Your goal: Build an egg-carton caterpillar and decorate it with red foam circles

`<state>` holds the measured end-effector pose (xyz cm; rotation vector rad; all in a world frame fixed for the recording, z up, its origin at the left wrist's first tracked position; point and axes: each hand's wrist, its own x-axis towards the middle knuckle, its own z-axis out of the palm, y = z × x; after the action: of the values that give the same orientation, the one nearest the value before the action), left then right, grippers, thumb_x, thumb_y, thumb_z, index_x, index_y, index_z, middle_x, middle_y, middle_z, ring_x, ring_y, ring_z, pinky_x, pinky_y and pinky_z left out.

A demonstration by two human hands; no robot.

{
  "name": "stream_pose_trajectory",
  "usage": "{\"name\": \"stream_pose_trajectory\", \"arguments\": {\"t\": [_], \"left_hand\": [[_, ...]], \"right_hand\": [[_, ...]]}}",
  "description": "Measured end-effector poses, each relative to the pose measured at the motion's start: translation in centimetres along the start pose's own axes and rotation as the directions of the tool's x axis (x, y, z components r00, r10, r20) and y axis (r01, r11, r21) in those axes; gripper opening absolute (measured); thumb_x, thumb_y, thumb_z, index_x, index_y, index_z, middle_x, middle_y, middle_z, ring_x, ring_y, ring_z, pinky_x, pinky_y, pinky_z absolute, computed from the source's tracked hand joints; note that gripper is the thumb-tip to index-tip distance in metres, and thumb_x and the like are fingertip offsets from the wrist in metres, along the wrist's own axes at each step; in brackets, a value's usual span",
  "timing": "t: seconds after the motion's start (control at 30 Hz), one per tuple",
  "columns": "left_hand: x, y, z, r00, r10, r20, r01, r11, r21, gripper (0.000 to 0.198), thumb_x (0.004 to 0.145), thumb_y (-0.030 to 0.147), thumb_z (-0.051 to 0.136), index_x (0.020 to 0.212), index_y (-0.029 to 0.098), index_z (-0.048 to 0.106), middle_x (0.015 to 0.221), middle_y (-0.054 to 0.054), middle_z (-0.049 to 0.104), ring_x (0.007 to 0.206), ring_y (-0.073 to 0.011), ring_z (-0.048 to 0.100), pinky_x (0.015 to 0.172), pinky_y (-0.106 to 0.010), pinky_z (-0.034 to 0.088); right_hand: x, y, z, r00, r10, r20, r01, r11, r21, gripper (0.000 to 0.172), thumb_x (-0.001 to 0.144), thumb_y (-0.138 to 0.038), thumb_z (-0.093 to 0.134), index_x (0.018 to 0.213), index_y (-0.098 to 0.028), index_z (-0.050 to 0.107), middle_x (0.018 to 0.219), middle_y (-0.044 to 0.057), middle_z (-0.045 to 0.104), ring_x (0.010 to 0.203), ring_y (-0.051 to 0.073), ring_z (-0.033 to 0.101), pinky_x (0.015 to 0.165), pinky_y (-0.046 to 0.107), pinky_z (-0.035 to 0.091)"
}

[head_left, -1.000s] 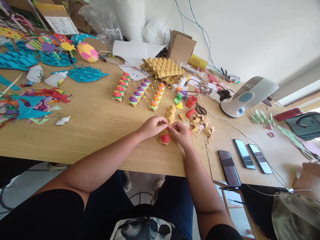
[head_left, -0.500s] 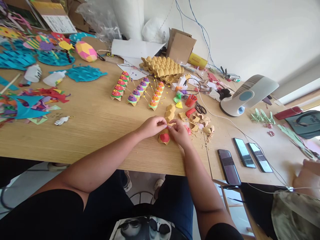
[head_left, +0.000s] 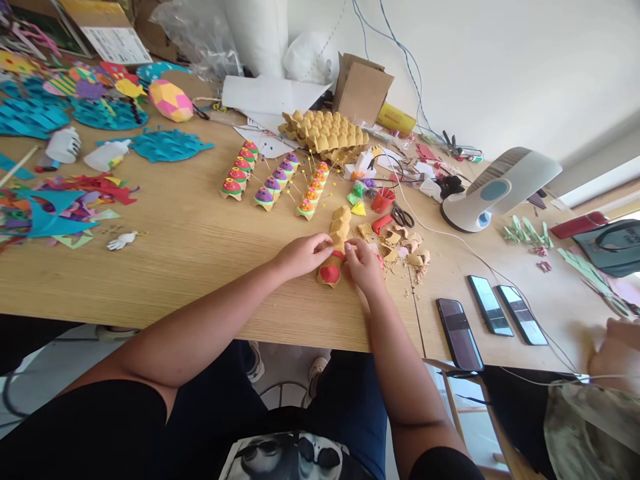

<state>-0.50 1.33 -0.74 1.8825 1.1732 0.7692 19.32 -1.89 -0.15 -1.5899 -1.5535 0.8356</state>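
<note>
A strip of brown egg-carton cups (head_left: 339, 233) lies on the wooden table (head_left: 190, 253), with a red cap on its nearest cup (head_left: 330, 273). My left hand (head_left: 303, 255) pinches the strip from its left side. My right hand (head_left: 364, 265) pinches it from the right, fingers closed on the second cup. Three finished strips with coloured caps and pins (head_left: 273, 180) lie in a row beyond. Carton scraps (head_left: 400, 248) lie just right of my hands.
Scissors (head_left: 401, 217), a red cup (head_left: 383, 200) and an egg tray (head_left: 325, 131) sit behind. A white fan (head_left: 495, 193) stands right, three phones (head_left: 487, 317) lie near the edge. Paper cut-outs (head_left: 60, 200) cover the left. Another person's hand (head_left: 615, 347) shows at far right.
The carton strip now lies straighter between my hands, its far cups in line. My fingers have shifted slightly on it. The view has moved a little.
</note>
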Motion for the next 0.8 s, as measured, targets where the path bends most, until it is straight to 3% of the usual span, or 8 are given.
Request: {"name": "stream_pose_trajectory", "arguments": {"t": [0.13,0.23,0.3,0.4,0.53,0.7,0.8], "left_hand": [[0.3,0.2,0.2,0.998,-0.062,0.002,0.060,0.965,-0.254,0.030,0.091,0.044,0.064,0.111,0.022,0.072,0.087,-0.002,0.070,0.081,-0.0177,0.063,0.072,-0.029,0.047],[0.4,0.5,0.7,0.980,-0.192,0.056,0.190,0.808,-0.558,0.033,0.087,0.043,0.072,0.111,0.020,0.071,0.093,-0.003,0.072,0.079,-0.0156,0.064,0.071,-0.028,0.050],[0.4,0.7,1.0,0.965,-0.246,0.087,0.236,0.681,-0.693,0.035,0.081,0.039,0.079,0.110,0.020,0.072,0.098,-0.004,0.074,0.079,-0.0145,0.066,0.071,-0.027,0.052],[0.2,1.0,1.2,0.945,-0.296,0.137,0.276,0.501,-0.821,0.034,0.077,0.033,0.085,0.108,0.020,0.075,0.108,-0.006,0.076,0.085,-0.0146,0.069,0.076,-0.028,0.055],[0.1,1.3,1.2,0.914,-0.337,0.226,0.333,0.302,-0.893,0.022,0.082,0.026,0.082,0.103,0.021,0.077,0.107,-0.006,0.077,0.088,-0.0144,0.071,0.078,-0.027,0.057],[0.1,1.8,1.3,0.902,-0.335,0.273,0.343,0.170,-0.924,0.014,0.085,0.015,0.077,0.098,0.020,0.075,0.099,-0.004,0.078,0.082,-0.0130,0.072,0.073,-0.025,0.058],[0.1,1.8,1.3,0.905,-0.310,0.292,0.345,0.133,-0.929,0.012,0.087,0.013,0.074,0.097,0.020,0.074,0.098,-0.004,0.078,0.080,-0.0130,0.072,0.069,-0.024,0.058]], "right_hand": [[0.3,-0.1,-0.2,0.982,0.161,0.100,-0.185,0.931,0.313,0.044,0.082,-0.062,0.073,0.103,-0.025,0.060,0.070,-0.003,0.063,0.048,0.011,0.049,0.046,0.025,0.031],[0.3,-0.2,-0.4,0.961,0.206,0.184,-0.274,0.789,0.550,0.057,0.069,-0.059,0.084,0.106,-0.025,0.057,0.077,-0.005,0.063,0.046,0.006,0.043,0.043,0.022,0.023],[0.2,-0.4,-0.4,0.953,0.216,0.214,-0.304,0.706,0.640,0.060,0.064,-0.056,0.089,0.104,-0.025,0.056,0.071,-0.008,0.056,0.046,0.004,0.038,0.043,0.021,0.022],[0.2,-0.4,-0.2,0.953,0.206,0.221,-0.302,0.662,0.686,0.057,0.064,-0.052,0.091,0.100,-0.025,0.056,0.061,-0.012,0.044,0.046,0.005,0.035,0.043,0.020,0.022],[0.3,-0.1,0.2,0.957,0.201,0.209,-0.290,0.656,0.696,0.051,0.066,-0.052,0.089,0.097,-0.025,0.060,0.065,-0.009,0.051,0.050,0.007,0.043,0.045,0.021,0.032],[0.3,0.2,0.5,0.959,0.198,0.204,-0.284,0.645,0.710,0.045,0.074,-0.056,0.084,0.100,-0.025,0.063,0.074,-0.005,0.063,0.058,0.010,0.055,0.055,0.023,0.047],[0.1,0.0,0.3,0.941,0.219,0.260,-0.340,0.620,0.707,0.044,0.080,-0.059,0.078,0.107,-0.027,0.063,0.080,-0.002,0.068,0.064,0.013,0.062,0.058,0.026,0.051]]}}
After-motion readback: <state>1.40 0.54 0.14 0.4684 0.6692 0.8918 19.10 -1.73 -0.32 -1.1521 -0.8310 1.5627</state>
